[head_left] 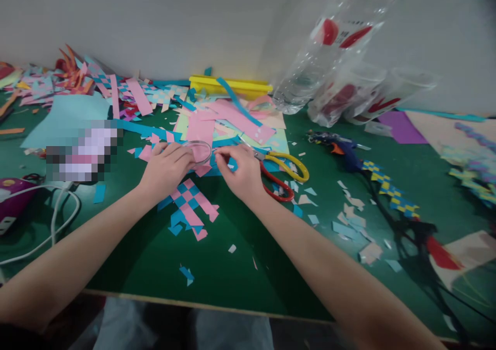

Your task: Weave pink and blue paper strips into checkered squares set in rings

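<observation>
My left hand is closed around the near side of a thin clear ring that looks like a roll of tape. Just right of it, my right hand has thumb and forefinger pinched together; whatever lies between them is too small to make out. Below my left hand is a woven pink-and-blue paper piece with loose strip ends. Scissors with one yellow and one red handle lie beside my right hand, their blades partly hidden. Pink paper and blue strips spread behind both hands.
Paper scraps litter the green table. A yellow tray-like object stands against the wall. Plastic-wrapped cups lean at back right. A pixelated phone-like object and white cable lie left; a glue gun lies right.
</observation>
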A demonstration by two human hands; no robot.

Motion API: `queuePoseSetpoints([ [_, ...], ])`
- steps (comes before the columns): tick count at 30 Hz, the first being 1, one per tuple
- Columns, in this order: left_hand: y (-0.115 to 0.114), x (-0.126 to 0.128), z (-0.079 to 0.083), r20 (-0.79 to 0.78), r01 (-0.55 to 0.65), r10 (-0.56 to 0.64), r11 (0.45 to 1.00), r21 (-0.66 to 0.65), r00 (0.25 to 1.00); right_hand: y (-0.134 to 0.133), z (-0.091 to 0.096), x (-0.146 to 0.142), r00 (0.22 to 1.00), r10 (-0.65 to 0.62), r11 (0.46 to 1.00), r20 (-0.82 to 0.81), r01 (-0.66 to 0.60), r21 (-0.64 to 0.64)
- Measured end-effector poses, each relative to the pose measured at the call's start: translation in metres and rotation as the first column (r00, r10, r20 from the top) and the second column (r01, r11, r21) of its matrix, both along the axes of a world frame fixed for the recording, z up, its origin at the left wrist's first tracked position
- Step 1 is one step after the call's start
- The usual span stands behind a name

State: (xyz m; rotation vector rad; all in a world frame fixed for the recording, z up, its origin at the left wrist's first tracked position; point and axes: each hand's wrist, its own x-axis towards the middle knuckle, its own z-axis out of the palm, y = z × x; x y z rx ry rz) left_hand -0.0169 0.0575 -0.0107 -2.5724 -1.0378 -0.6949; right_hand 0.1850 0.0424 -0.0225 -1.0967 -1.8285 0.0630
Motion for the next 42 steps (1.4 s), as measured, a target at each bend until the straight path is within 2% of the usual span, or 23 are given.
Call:
queuePoseSetpoints([
  [2, -0.008, 0.003, 0.006, 0.116, -0.031, 0.033, 0.999, -0.018, 0.993, -0.006, 0.002, -0.006, 0.997, 0.073, 0.997, -0.023, -0.072, 0.026],
  [5, -0.02, 0.006, 0.011, 0.242, -0.059, 0.086, 0.991, -0.117, 0.966, -0.016, 0.006, -0.014, 0.987, 0.135, 0.991, -0.083, -0.136, 0.0],
  [10, -0.027, 0.008, 0.007, 0.332, 0.004, 0.068, 0.978, -0.21, 0.941, -0.027, 0.009, -0.023, 0.962, 0.188, 0.976, -0.2, -0.205, -0.067],
  [17, -0.023, 0.009, 0.002, 0.288, 0.02, 0.056, 0.967, -0.253, 0.956, -0.026, 0.008, -0.022, 0.966, 0.223, 0.973, -0.128, -0.229, -0.032],
  [22, -0.017, 0.007, 0.001, 0.27, -0.002, 0.057, 0.98, -0.197, 0.961, -0.024, 0.006, -0.023, 0.977, 0.182, 0.983, -0.109, -0.18, 0.032],
  [28, -0.012, 0.004, -0.002, 0.251, -0.025, 0.074, 0.981, -0.194, 0.965, -0.021, 0.001, -0.026, 0.966, 0.255, 0.967, -0.037, -0.255, -0.012],
  [35, -0.011, 0.001, -0.004, 0.253, -0.021, 0.082, 0.972, -0.236, 0.964, -0.018, -0.001, -0.024, 0.944, 0.33, 0.944, -0.01, -0.33, 0.015],
  [42, -0.012, 0.0, -0.003, 0.258, -0.008, 0.067, 0.975, -0.224, 0.964, -0.022, 0.004, -0.023, 0.958, 0.287, 0.958, 0.004, -0.287, -0.031],
])
